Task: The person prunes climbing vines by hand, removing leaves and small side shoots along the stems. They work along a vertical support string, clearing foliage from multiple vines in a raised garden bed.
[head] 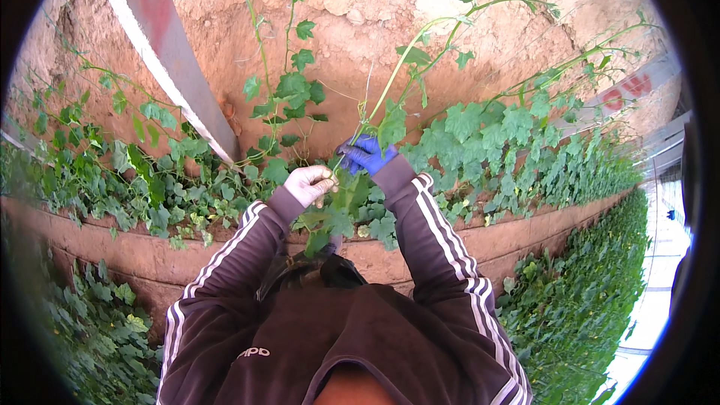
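Observation:
Before an earthen wall, both hands meet at a green climbing vine with lobed leaves. My left hand, in a pale covering, pinches a thin part of the plant between thumb and fingertips. Close by on the right, my right hand wears a blue glove and is closed around the vine's stem, which rises from it towards the upper right. A broad leaf partly covers the blue glove. Large leaves hang just below the hands. Thin strings run upward near the stem.
More vines climb left of the hands, and dense foliage spreads to the right. A slanted grey post with a white edge stands at the left. An earthen ledge crosses below, with further rows of plants beyond it.

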The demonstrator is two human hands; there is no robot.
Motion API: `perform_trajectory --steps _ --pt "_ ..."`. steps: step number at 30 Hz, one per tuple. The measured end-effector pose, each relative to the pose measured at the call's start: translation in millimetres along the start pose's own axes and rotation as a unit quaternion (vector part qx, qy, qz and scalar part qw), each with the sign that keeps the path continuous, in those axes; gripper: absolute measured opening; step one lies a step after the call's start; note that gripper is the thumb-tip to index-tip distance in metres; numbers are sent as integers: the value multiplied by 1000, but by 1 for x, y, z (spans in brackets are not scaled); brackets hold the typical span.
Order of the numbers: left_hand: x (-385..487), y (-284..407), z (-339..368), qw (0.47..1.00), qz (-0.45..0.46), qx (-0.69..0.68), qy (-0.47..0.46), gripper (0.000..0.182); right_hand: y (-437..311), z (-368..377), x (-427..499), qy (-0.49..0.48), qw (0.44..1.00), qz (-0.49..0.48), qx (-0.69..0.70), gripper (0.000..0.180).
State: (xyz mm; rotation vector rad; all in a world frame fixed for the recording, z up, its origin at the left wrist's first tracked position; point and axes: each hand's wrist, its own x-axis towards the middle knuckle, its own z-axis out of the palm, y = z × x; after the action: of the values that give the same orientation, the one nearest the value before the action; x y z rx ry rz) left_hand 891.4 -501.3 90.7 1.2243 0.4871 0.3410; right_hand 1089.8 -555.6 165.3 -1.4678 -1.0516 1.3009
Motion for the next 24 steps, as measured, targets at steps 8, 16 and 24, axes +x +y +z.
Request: perform_trajectory --steps 8,16,24 --pt "38 72 7 946 194 203 164 27 35 -2 0 -16 996 -48 -74 21" --pt "59 99 23 932 184 266 162 20 -2 -38 9 46 989 -16 143 22" --pt "64 92 21 992 46 5 115 11 -66 -23 5 108 986 -112 -60 18"
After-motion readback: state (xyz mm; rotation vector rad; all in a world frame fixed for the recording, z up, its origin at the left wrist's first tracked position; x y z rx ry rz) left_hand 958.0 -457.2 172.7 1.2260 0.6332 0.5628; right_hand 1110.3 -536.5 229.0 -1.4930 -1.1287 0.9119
